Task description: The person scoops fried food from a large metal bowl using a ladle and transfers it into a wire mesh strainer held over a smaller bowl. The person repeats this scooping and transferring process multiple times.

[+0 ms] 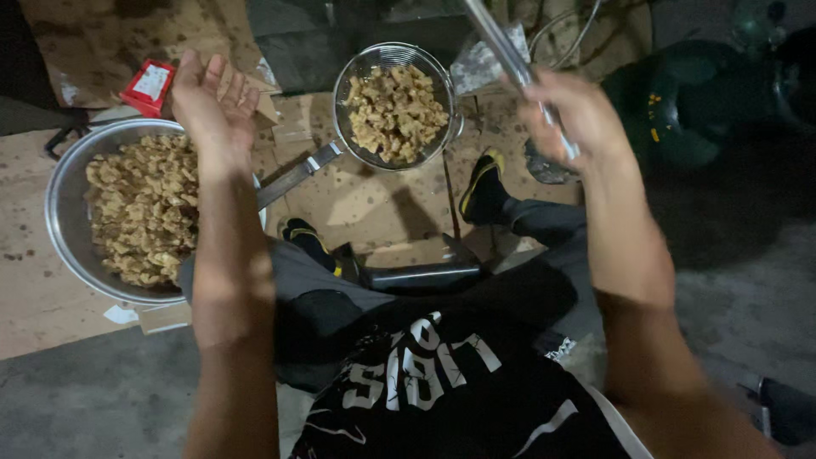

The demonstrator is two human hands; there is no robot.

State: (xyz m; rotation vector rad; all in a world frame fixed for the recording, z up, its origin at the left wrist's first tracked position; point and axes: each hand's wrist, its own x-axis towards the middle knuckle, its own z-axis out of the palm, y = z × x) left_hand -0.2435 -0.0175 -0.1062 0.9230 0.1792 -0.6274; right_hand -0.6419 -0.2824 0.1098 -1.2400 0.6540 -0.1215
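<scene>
Above the bowl (64,200) of fried pieces (140,212), the left hand (208,98) is empty, fingers spread. The right hand (569,110) grips metal tongs (506,47) beside the strainer (393,104).

metal tool (510,51) in right hand (569,115): motion-blurred, upper end cut off by top edge, kind not clear. large steel bowl (59,204): right rim hidden behind left forearm. strainer (395,102) handle: partly covered by same arm. red packet (149,85): too small to identify. dark green object (680,110), top right: dim, shape uncertain, clipped by edge.
</scene>
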